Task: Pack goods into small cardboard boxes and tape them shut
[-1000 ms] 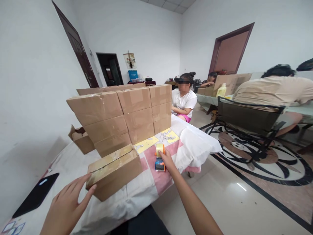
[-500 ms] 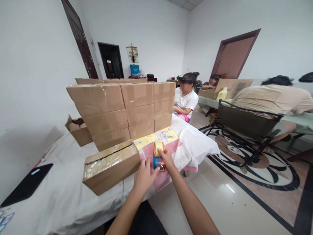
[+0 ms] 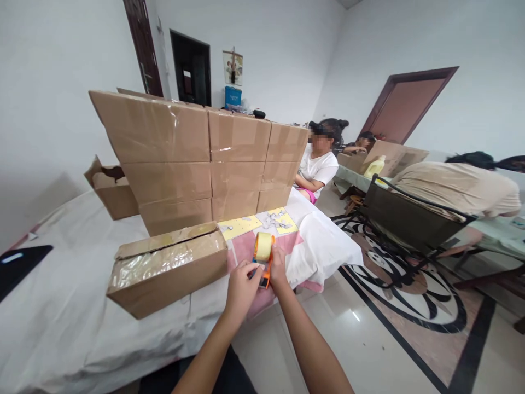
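Observation:
My right hand (image 3: 279, 265) is wrapped round the right side of an orange and blue tape dispenser (image 3: 264, 258) carrying a yellowish tape roll. At the dispenser's lower left, my left hand (image 3: 243, 280) has its thumb and fingertips pinched together; whatever is between them is too small to make out. Left of my hands, a long cardboard box (image 3: 172, 276) lies on the cloth-covered table (image 3: 82, 339), with shiny tape on its top and a dark gap between its flaps. Behind it rises a stack of taped cardboard boxes (image 3: 172, 180).
An open carton (image 3: 118, 200) stands left of the stack, and a black flat object (image 3: 24, 265) lies at the table's left edge. Beyond the table sits a person in white (image 3: 320, 167). Another person in beige (image 3: 451, 183) leans forward in a dark chair on the right.
The view has shifted, with the boxes now nearer. My left fingers have gone from spread to pinched at the dispenser. My right hand has moved to the dispenser's side, and the dispenser is turned.

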The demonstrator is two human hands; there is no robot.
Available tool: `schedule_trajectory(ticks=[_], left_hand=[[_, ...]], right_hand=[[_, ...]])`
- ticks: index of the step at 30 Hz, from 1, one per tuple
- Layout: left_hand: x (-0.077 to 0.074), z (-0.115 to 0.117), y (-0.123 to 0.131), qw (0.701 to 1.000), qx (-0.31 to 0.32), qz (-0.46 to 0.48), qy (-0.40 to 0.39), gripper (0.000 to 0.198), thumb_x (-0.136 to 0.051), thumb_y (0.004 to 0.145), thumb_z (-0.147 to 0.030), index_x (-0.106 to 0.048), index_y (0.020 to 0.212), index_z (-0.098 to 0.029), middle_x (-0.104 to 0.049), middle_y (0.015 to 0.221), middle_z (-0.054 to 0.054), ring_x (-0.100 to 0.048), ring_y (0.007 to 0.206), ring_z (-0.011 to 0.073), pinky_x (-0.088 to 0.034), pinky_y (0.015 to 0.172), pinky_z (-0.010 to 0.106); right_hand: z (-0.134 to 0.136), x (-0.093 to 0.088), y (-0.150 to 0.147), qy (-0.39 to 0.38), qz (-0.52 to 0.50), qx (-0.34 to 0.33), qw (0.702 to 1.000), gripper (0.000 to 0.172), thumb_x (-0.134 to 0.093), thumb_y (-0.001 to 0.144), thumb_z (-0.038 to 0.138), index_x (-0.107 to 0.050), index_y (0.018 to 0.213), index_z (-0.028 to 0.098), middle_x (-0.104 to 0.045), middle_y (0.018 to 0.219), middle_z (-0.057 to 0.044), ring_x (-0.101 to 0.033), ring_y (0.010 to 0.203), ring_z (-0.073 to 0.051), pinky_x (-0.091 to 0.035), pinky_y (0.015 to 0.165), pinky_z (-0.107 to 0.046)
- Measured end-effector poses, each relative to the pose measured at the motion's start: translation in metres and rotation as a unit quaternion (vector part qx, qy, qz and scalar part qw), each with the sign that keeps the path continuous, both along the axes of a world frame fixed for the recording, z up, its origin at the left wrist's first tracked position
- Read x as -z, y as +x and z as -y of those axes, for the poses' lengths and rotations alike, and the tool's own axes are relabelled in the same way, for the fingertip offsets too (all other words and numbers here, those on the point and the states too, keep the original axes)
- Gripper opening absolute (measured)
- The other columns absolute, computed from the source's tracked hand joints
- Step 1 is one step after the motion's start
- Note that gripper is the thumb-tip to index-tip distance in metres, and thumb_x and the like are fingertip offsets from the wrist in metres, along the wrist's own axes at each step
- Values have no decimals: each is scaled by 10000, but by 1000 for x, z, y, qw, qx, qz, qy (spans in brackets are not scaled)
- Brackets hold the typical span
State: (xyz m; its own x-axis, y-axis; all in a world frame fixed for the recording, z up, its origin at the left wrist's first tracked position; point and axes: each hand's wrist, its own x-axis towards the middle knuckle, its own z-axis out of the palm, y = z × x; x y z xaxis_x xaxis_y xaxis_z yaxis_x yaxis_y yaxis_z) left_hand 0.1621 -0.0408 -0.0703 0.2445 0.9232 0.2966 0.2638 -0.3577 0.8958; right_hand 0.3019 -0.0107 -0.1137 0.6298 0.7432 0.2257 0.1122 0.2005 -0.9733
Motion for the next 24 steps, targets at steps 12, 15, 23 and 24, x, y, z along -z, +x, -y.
schedule_trajectory(ticks=[12,15,23,24], left_hand=[[6,1,-6,983,50,89,-151,433,-549,892,-449,-718,1164,-156,-774,840,65,-719,800,220,-541,778,326],[15,7,-3,974,59,115,-186,518,-562,888,-460,-657,1239,-91,-742,712,49,-714,736,218,-542,757,329],[28,14,-4,959,54,190,-205,691,-570,900,-432,-424,1489,-101,-757,778,33,-723,779,202,-543,829,338],[28,14,-4,959,56,183,-208,681,-562,903,-430,-434,1483,-99,-762,797,40,-725,794,205,-540,825,335]], right_hand=[[-1,-12,-5,-36,-24,8,999,432,-525,860,623,-638,852,206,-660,933,-67,-580,974,-237,-469,856,-340],[-2,-13,-6,-33,-24,10,999,427,-538,845,632,-628,818,215,-652,894,-63,-589,938,-240,-485,809,-340],[-5,-8,-2,-47,-47,34,997,426,-556,838,610,-655,946,210,-685,1055,-86,-587,1083,-262,-484,914,-376],[-6,-8,-2,-46,-45,32,997,427,-555,838,612,-657,936,209,-688,1045,-87,-588,1079,-265,-487,907,-379]])
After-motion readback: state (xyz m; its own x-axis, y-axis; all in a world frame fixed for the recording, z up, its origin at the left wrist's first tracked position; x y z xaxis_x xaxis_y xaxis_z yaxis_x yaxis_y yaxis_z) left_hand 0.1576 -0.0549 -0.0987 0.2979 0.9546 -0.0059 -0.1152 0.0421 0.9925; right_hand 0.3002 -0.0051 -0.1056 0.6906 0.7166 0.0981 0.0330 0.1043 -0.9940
